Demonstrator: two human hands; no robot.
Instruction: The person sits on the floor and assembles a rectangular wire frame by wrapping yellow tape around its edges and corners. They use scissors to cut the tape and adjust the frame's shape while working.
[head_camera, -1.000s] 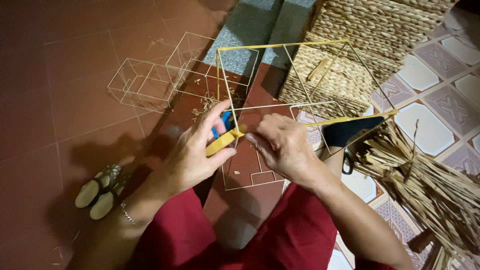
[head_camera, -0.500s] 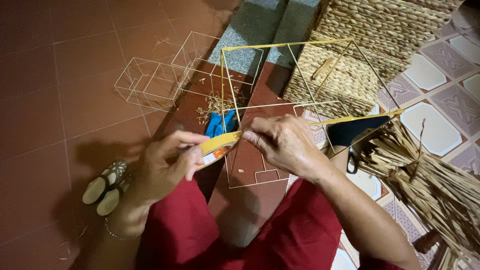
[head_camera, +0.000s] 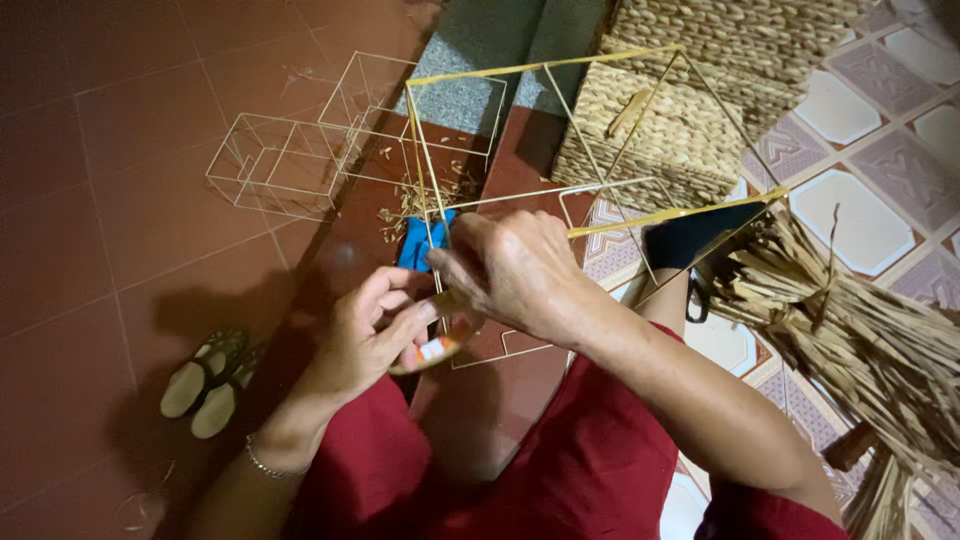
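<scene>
The wire frame (head_camera: 560, 180), a box-shaped skeleton of thin metal rods, stands over the person's lap above the red tiled floor (head_camera: 120, 200); its top rod and its right-hand rod are already covered with yellow tape, the other rods are bare. Behind it, near the far edge of the floor, a woven straw basket (head_camera: 690, 100) leans against the step. On the right side lies a big bundle of dry straw (head_camera: 850, 340), with black scissors partly hidden beside it. At the far left of the floor two more bare wire frames (head_camera: 300, 150) wait. A pair of sandals (head_camera: 205, 385) lies at the near left.

The right hand (head_camera: 510, 270) closes around the near vertical rod of the frame and pinches it. The left hand (head_camera: 375, 335) holds a small roll of yellow tape (head_camera: 432, 350) between thumb and fingers, just beside this rod.

I judge the step in hand is the wrapping of this rod with tape. The next move seems to call for keeping the strip tight and turning the roll around the rod while the right hand keeps the frame steady.
</scene>
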